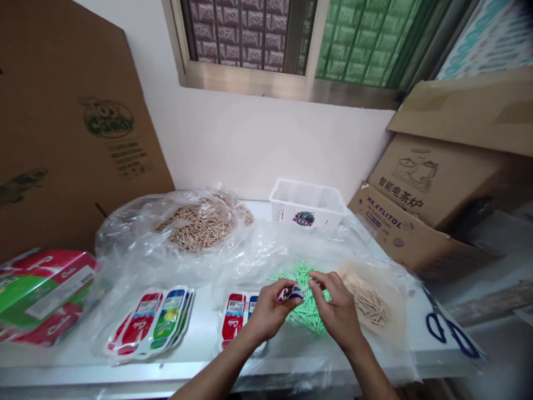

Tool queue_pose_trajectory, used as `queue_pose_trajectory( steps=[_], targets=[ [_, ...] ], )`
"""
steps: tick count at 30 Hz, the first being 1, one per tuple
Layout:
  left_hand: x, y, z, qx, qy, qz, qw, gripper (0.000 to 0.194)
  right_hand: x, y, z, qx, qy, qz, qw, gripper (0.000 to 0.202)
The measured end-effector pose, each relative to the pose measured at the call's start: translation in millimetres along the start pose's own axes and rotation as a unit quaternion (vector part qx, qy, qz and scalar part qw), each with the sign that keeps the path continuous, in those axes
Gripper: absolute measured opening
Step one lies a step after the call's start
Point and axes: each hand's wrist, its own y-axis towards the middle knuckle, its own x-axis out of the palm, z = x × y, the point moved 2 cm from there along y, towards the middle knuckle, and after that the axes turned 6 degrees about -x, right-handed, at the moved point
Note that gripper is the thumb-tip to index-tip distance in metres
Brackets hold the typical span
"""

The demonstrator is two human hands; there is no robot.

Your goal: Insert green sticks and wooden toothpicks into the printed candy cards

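My left hand (266, 311) is closed around a small printed packet (290, 293) with red and dark blue on it. Close to the packet's end, the thumb and forefinger of my right hand (336, 304) come together in a pinch; anything between them is too small to make out. Beneath both hands lies a loose heap of light green sticks (310, 316). Partly behind my left forearm, a red and blue cola packet (233, 319) rests on the table. Right of the green heap, pale brown sticks (370, 303) lie on a tan sheet.
A stack of red and green packets (144, 322) lies left, beside a shiny red and green box (45, 294). Behind are a plastic bag of brown sticks (200, 225) and a white bin (308, 208). Scissors (452, 330) lie at the right edge; cardboard boxes (412, 189) stand beyond.
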Motion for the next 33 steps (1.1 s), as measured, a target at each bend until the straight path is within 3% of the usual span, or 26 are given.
queue_pose_trajectory(
  steps=[4, 7, 9, 12, 14, 17, 19, 23, 28, 33],
  targets=[
    [5.4, 1.5, 4.7, 0.03, 0.026, -0.033, 0.999, 0.017, -2.2, -5.1, 5.3, -0.01, 0.015, -0.089, 0.996, 0.028],
    [7.1, 5.7, 4.5, 0.044, 0.012, -0.013, 0.999, 0.021, -3.9, -11.4, 13.2, 0.073, 0.076, -0.112, 0.988, 0.032],
    [7.8, 8.9, 3.1, 0.03, -0.022, -0.009, 0.999, 0.027, -4.1, -14.5, 16.5, 0.111, 0.126, -0.152, 0.974, 0.02],
    [9.6, 11.1, 0.7, -0.024, -0.098, -0.062, 0.993, 0.043, -11.1, -15.1, 25.1, 0.136, 0.145, -0.15, 0.969, 0.021],
    [9.6, 10.5, -0.6, -0.046, -0.12, -0.103, 0.986, 0.043, -21.6, -14.6, 40.4, 0.148, 0.141, -0.146, 0.968, 0.024],
    [6.9, 10.2, -4.0, -0.065, -0.097, -0.111, 0.987, 0.029, -42.0, -18.0, 83.7, 0.185, 0.05, -0.235, 0.953, 0.032],
    [4.7, 11.8, -5.9, -0.067, -0.074, -0.082, 0.992, 0.036, -55.8, -24.0, 121.5, 0.245, -0.151, -0.307, 0.907, 0.033],
    [5.2, 16.6, -6.4, -0.058, -0.08, -0.031, 0.995, 0.038, -59.6, -35.7, 174.1, 0.293, -0.256, -0.362, 0.847, 0.036],
    [9.9, 19.5, -7.5, -0.073, -0.106, -0.041, 0.991, 0.034, -37.9, -41.6, 190.7, 0.278, -0.286, -0.402, 0.824, 0.036],
    [4.2, 19.9, -11.8, -0.079, -0.112, -0.027, 0.99, 0.036, -33.8, -45.4, 195.2, 0.247, -0.297, -0.404, 0.829, 0.029]
  ],
)
